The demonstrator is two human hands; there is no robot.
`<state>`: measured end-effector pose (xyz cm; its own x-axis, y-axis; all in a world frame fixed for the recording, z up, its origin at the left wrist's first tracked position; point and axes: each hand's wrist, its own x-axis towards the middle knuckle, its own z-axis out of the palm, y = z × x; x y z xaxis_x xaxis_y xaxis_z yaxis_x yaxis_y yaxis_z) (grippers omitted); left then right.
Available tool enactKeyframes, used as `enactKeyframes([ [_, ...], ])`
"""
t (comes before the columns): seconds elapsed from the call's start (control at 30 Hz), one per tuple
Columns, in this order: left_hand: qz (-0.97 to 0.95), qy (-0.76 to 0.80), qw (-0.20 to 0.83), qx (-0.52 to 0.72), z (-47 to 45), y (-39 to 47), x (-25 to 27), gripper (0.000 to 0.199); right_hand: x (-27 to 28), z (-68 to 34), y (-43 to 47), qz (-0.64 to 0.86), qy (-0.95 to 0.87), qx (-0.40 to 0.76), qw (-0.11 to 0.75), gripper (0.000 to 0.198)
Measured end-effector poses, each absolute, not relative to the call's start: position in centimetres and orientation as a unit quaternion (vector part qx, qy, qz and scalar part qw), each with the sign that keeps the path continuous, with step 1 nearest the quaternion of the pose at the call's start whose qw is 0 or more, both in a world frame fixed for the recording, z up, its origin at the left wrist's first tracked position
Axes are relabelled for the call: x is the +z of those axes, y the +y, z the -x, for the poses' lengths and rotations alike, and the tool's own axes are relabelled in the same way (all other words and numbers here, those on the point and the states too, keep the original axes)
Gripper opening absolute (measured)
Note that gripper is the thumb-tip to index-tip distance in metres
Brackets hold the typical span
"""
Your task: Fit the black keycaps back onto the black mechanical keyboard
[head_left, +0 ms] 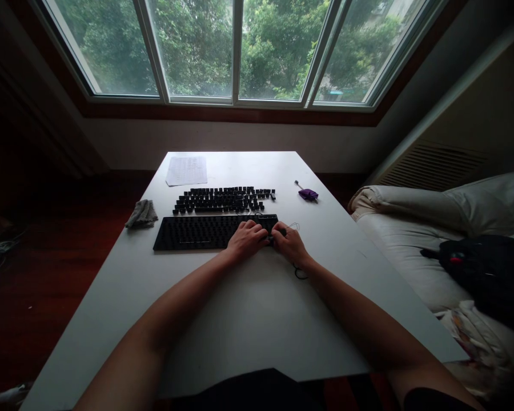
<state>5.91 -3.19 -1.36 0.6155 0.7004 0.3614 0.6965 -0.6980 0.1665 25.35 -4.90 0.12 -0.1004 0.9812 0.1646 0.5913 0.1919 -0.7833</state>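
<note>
A long black keyboard (197, 233) lies across the white table. My left hand (249, 235) rests over its right-hand part, fingers bent and close together, gripping it. Beside it, at the keyboard's right end, my right hand (288, 241) is closed in a pinch with its fingertips close to the left hand's. Thin wire loops of what looks like a wire keycap puller (294, 226) stick out past the right hand; the rest is hidden by the fingers. Loose black keycaps (223, 200) stand in rows just behind the keyboard.
A printed paper sheet (187, 170) lies at the table's back left. A grey cloth (142, 214) is at the left edge. A purple pouch-like item (308, 194) sits at the right, near a small thin brush-like object (298, 185). A black cord loop (300, 274) shows by my right wrist.
</note>
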Motion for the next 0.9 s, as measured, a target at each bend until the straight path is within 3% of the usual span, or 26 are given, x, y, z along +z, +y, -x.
enactKeyframes([
  [0.27,-0.888,0.394,0.041,0.235,-5.5,-3.3,-1.3,0.023,0.7,-25.1,-5.2,0.563,-0.675,0.285,0.383,0.017],
  [0.57,-0.882,0.396,0.026,0.254,-5.3,-3.4,-1.7,0.022,0.7,-24.2,-6.2,0.572,-0.729,0.138,0.349,0.018],
  [0.9,-0.869,0.409,0.056,0.274,-4.9,-3.5,-1.5,0.016,0.8,-24.7,-6.1,0.611,-0.711,0.091,0.336,0.020],
])
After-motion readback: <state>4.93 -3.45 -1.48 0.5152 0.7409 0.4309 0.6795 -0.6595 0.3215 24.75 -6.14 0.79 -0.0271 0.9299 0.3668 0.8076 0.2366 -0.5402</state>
